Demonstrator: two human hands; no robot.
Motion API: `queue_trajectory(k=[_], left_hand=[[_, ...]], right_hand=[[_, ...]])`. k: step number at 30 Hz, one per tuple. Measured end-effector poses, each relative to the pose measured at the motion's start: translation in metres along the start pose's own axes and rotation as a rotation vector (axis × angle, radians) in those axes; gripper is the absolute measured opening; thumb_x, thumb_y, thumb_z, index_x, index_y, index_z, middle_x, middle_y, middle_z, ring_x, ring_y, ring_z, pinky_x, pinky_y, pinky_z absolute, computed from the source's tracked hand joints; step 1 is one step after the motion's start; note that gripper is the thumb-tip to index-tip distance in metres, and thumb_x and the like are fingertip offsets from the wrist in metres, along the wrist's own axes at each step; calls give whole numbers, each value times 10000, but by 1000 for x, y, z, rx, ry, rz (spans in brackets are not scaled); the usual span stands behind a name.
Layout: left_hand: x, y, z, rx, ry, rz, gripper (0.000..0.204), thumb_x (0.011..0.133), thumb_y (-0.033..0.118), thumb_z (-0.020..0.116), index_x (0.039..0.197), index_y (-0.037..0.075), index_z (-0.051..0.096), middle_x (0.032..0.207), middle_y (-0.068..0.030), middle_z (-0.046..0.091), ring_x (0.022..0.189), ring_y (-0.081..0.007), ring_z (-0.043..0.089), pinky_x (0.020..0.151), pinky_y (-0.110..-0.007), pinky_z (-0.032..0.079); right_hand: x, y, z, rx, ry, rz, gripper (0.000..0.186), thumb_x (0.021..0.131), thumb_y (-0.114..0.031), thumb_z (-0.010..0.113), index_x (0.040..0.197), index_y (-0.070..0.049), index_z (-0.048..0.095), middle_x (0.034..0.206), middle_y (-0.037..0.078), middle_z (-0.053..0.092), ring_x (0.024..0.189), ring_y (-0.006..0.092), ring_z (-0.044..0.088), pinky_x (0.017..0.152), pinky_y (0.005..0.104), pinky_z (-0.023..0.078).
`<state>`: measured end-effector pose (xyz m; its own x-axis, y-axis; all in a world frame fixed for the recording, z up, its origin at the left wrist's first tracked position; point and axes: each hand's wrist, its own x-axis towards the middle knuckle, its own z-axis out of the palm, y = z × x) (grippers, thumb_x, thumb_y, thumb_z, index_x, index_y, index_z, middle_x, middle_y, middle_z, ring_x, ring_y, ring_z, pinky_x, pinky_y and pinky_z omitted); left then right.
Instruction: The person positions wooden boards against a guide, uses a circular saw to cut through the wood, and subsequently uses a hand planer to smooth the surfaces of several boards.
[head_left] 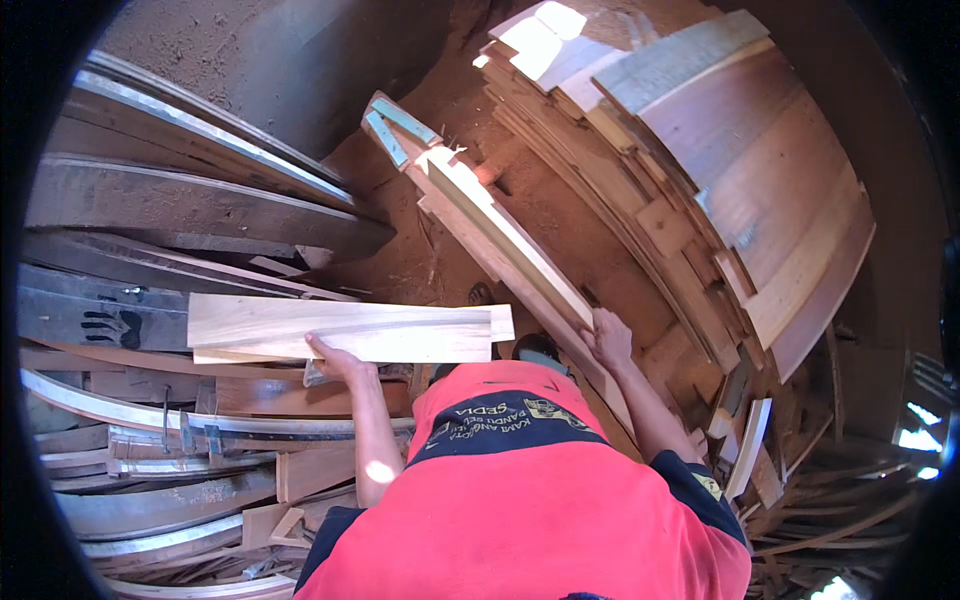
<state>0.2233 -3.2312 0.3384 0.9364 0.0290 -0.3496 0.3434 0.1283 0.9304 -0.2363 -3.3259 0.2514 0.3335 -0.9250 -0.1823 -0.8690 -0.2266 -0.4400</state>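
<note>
Left hand (335, 358) gripped under the near edge of a pale board (345, 330), fingers curled up against its lower face, thumb side hidden. Board held flat and crosswise, stretched from far left to just past the shirt collar, right end notched. Right hand (608, 340) clamped on the low end of a long plank (500, 235), fingers wrapped over its edge. Plank ran diagonally up and away, upper end splintered, resting near blue-painted offcuts (400, 128). Board's right end sat just beside the plank, touching or not: cannot tell. Left of the hands: dark weathered beams (190, 205) stacked in layers. Right: tall pile of reddish boards (740, 170), fanned. Below that, loose scraps (750, 450). Behind all, reddish dirt floor (420, 250).
</note>
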Motion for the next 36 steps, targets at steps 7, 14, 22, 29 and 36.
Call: queue_trajectory(k=[7, 14, 22, 29, 36], left_hand=[[43, 38, 19, 74, 87, 102, 719, 968, 469, 627, 1419, -68, 465, 1438, -199, 497, 1216, -314, 573, 1019, -427, 502], [58, 52, 32, 49, 92, 129, 704, 973, 459, 622, 1420, -64, 473, 1414, -202, 518, 1203, -307, 579, 1015, -423, 503], [65, 55, 60, -50, 13, 107, 645, 984, 447, 610, 1357, -68, 505, 1353, -193, 550, 1175, -300, 588, 987, -425, 511], [55, 45, 114, -34, -206, 149, 597, 1014, 417, 559, 1383, -44, 480, 1365, -157, 539, 1224, -271, 548, 1053, -415, 451], [-28, 31, 193, -77, -623, -107, 746, 996, 578, 425, 1517, 52, 333, 1514, -176, 408, 1355, -332, 456, 1150, -482, 349]], right_hand=[[16, -30, 50, -84, 83, -25, 300, 813, -242, 707, 1025, -54, 608, 970, 144, 586, 920, 349, 598, 797, 452, 509], [101, -91, 49, -6, -55, -10, 281, 849, -251, 695, 1006, -36, 605, 990, 168, 613, 961, 369, 618, 805, 463, 511], [273, -269, 3, 8, 317, -283, 558, 872, -418, 724, 1282, -60, 597, 1223, 167, 646, 1062, 343, 627, 876, 468, 513], [220, -274, -68, 416, -189, -475, 646, 864, -444, 755, 1321, -19, 589, 1270, 221, 636, 1209, 386, 583, 1040, 449, 453], [151, -268, -65, 71, 70, -417, 1154, 599, -632, 852, 1520, -134, 369, 1494, 193, 387, 1341, 422, 406, 1075, 554, 344]])
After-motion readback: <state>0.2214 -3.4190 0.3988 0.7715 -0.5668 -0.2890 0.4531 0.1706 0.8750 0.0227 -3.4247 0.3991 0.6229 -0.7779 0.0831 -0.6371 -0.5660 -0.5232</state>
